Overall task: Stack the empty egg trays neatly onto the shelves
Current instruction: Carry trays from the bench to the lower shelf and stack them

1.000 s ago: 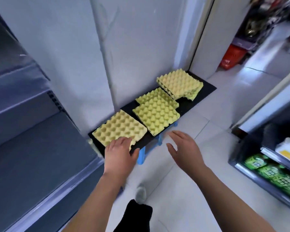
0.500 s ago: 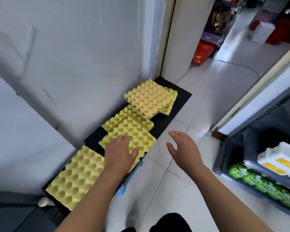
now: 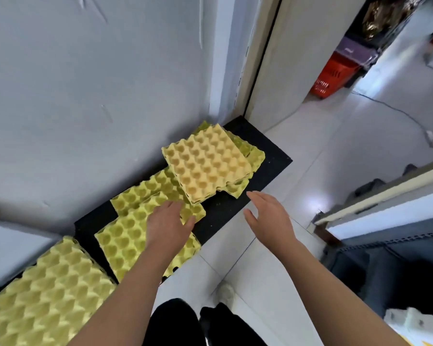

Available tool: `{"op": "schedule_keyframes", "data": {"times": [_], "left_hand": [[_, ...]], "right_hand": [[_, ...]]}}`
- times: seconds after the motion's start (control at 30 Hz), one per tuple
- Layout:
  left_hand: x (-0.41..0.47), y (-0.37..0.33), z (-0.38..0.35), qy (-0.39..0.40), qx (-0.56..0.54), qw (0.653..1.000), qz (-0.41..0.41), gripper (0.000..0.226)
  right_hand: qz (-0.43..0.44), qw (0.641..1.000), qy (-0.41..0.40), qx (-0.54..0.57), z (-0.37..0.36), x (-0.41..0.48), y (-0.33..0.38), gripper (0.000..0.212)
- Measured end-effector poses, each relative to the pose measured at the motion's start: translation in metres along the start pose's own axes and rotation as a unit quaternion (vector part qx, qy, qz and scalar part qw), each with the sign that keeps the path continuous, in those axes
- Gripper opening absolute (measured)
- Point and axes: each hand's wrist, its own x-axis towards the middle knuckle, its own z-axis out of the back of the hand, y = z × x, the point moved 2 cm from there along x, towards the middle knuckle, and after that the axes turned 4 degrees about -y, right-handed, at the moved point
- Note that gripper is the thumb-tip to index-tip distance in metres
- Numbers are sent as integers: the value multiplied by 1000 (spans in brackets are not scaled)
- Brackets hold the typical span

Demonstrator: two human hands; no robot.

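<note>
Yellow-green empty egg trays lie on a low black platform (image 3: 265, 168) along the grey wall. A short far stack (image 3: 208, 166) sits askew at the platform's far end. Two overlapping middle trays (image 3: 128, 236) lie in the centre, and a near tray (image 3: 45, 295) fills the bottom left. My left hand (image 3: 169, 226) hovers over or touches the middle trays, fingers straight, tips close to the far stack's near corner. My right hand (image 3: 270, 218) is held open in the air above the platform's front edge, to the right of the far stack, holding nothing.
A dark shelf unit (image 3: 390, 248) stands on the right with a white egg carton (image 3: 418, 323) at the bottom right corner. A red shopping basket (image 3: 331, 76) sits beyond the doorway. A cable (image 3: 395, 111) runs across the pale tiled floor. My legs and a shoe (image 3: 226, 293) are below.
The view has swung right and closer to the trays. Both hands have moved forward from the near tray, over the middle trays, toward the far stack. Neither hand has taken hold of anything.
</note>
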Motion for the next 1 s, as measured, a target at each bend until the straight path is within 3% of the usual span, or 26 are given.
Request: {"op": "schedule_keyframes", "data": {"times": [0.37,0.7,0.87,1.0], "left_hand": [[132,-24,-65,59,-41,985,157,68],[213,0,-147,119,-76,956,259,107],[229,8,-175,121,-131,933,311,122],[236,5,-191,92,-152,921,346,126]], "right_hand": [[-2,994,104,10,-50,169,-71,55],[-48,980,194,27,-129,271,-113,82],[-35,967,251,-10,-167,305,-132,94],[-46,956,287,33,-185,317,-143,104]]}}
